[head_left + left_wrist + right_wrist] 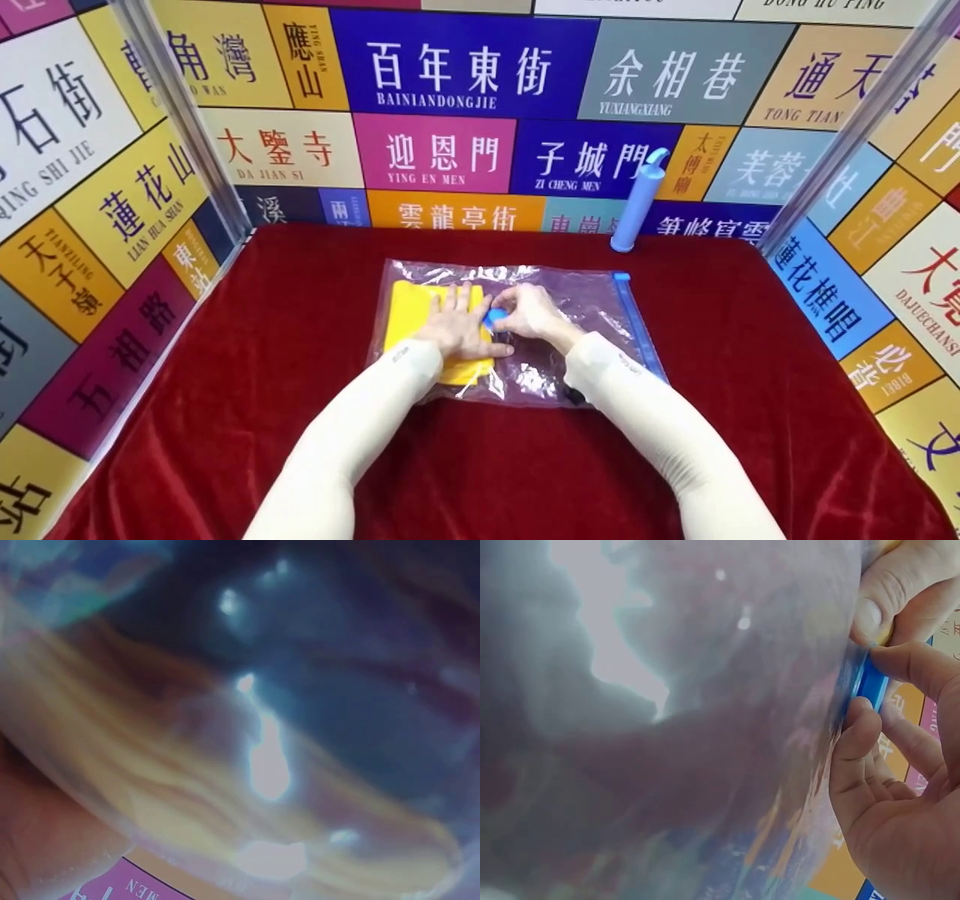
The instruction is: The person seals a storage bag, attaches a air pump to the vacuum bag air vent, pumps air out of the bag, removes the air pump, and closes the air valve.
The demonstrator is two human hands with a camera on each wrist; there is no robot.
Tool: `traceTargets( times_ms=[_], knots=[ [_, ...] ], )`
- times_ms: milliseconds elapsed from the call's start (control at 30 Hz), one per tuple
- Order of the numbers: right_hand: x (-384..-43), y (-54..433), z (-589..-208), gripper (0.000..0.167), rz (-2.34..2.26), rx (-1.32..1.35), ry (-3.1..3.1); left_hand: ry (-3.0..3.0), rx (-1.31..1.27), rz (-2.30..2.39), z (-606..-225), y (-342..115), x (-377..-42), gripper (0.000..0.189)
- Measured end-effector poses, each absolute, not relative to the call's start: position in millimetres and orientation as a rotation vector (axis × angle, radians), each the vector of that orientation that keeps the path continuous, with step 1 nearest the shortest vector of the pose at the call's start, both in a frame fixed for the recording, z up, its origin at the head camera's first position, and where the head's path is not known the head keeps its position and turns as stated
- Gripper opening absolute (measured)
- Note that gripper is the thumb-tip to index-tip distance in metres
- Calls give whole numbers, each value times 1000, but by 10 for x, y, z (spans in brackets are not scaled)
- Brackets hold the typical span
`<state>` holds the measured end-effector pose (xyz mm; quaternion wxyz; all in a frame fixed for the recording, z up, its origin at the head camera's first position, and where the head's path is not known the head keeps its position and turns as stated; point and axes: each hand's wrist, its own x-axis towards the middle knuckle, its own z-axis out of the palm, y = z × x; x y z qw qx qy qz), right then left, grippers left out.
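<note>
A clear plastic vacuum storage bag (574,300) lies flat, with a folded yellow cloth (405,307) inside its left part. Spread over the cloth, my left hand (455,326) presses on the bag with straight fingers. My right hand (534,311) pinches a round blue valve cap (496,319) on the bag, just right of the cloth. In the right wrist view the thumb and fingertips of the right hand (904,817) grip the edge of the blue cap (872,686), close to the left thumb (870,615). Shiny plastic film (330,727) fills most of the left wrist view.
A blue zip strip (637,322) runs along the bag's right side. At the back right stands a blue hand pump (637,202) with a hooked top. Dark red velvet (300,300) covers the table, and panels with printed signs (465,60) enclose it at the back and sides.
</note>
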<state>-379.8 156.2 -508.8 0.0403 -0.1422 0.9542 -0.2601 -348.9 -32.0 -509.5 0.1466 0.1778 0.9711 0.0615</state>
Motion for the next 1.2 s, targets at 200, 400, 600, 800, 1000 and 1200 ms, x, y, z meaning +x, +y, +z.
traceTargets(
  times_ms=[200,400,600,800,1000,1200],
  knots=[
    [-3787,1572,-5066,56,-813,-456,2943,2792,496,174,-5107,-312,-3499,122],
    [-3763,1533,-5057,50,-827,-413,3010,2794,494,163,-5105,-313,-3493,121],
    [-3753,1488,-5080,39,-777,-418,3029,2794,502,172,-5108,-311,-3490,121],
    [-3758,1482,-5053,36,-797,-426,3000,2795,508,180,-5090,-318,-3516,122],
    [-3765,1476,-5050,38,-786,-458,2980,2795,499,159,-5083,-318,-3515,122],
    [-3751,1465,-5058,41,-792,-457,2942,2793,507,156,-5091,-315,-3488,122]
  ],
)
